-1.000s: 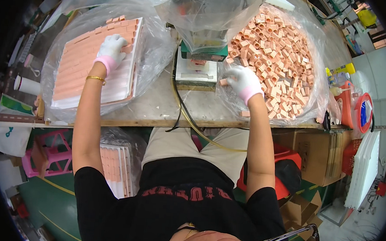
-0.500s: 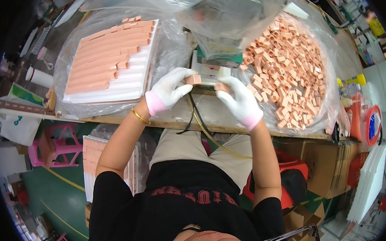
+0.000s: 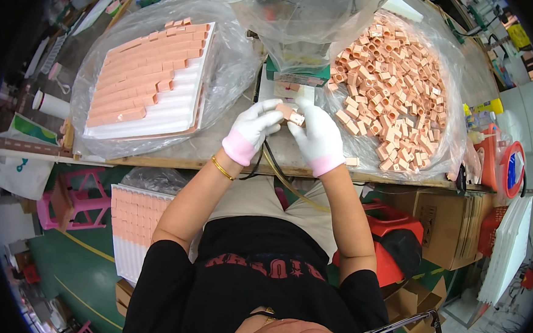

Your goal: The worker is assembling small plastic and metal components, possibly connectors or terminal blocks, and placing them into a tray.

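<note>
My left hand [image 3: 252, 131], in a white glove with a pink cuff, pinches a small salmon-pink block [image 3: 286, 111] between thumb and fingers. From the other side my right hand [image 3: 318, 138], gloved the same way, closes its fingertips on the block's right end. Whether this is one block or two pieces pressed together I cannot tell. Just beyond the hands stands a green-and-white device [image 3: 302, 77] under clear plastic sheeting. A heap of matching hollow blocks [image 3: 399, 95] lies to the right; a white ribbed tray [image 3: 181, 109] at left carries rows of blocks.
One loose block [image 3: 352, 161] lies near the table's front edge [image 3: 400, 178]. Cables [image 3: 273, 158] hang over that edge near my lap. Below stand a pink stool [image 3: 81, 198], another block-filled tray [image 3: 128, 257], a red stool [image 3: 390, 235] and cardboard boxes [image 3: 452, 230].
Both hands have come together in front of the device; before, they were apart, each with a block. A loose block now shows by the front edge, right of my right hand.
</note>
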The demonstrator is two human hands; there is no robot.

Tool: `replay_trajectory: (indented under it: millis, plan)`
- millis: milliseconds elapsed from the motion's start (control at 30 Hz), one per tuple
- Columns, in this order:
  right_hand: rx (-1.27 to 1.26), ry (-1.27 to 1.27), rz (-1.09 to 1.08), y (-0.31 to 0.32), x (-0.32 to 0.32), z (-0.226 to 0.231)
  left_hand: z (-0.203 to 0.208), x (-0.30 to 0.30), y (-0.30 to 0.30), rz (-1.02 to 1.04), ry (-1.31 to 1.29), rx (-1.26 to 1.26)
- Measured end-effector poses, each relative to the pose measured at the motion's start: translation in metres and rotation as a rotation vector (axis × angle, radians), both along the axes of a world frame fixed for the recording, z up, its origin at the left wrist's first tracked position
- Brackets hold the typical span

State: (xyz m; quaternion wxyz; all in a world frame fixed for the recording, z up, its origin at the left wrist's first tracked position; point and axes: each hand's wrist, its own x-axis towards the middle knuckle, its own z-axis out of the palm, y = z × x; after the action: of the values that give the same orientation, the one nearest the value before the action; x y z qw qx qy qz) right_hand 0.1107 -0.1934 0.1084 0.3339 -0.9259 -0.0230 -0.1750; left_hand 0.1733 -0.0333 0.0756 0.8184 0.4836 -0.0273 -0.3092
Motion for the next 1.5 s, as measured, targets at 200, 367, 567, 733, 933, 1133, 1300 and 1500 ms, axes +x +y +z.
replay_trajectory:
  millis: [200, 367, 567, 733, 933, 1133, 1300, 1500]
  plan:
    - [0.428, -0.103, 0.013, -0.005, 0.001, -0.014, -0.014, 0.002, -0.005, -0.096, 0.105, -0.345]
    - [0.238, -0.225, 0.038, -0.016, 0.015, -0.030, -0.026, -0.008, -0.006, -0.130, 0.175, -0.352]
    - [-0.201, -0.054, -0.219, -0.062, 0.046, -0.031, 0.038, 0.045, 0.024, 0.152, -1.022, 0.803]
    - [0.189, 0.063, -0.120, -0.038, 0.095, -0.051, 0.058, 0.154, 0.127, -0.007, -1.286, 1.839]
    - [-0.225, 0.241, -0.250, -0.060, 0.059, -0.006, 0.049, 0.172, 0.157, -0.122, -1.349, 1.828]
    - [-0.612, 0.423, -0.223, -0.100, 0.029, -0.033, 0.044, 0.137, 0.121, 0.083, -1.210, 0.876]
    - [0.015, 0.126, -0.165, -0.083, 0.013, -0.018, 0.039, 0.041, 0.037, -0.310, -0.844, 0.442]
    - [-0.089, -0.097, 0.306, -0.030, 0.014, 0.010, 0.024, 0.026, 0.013, -0.365, -0.418, 0.369]
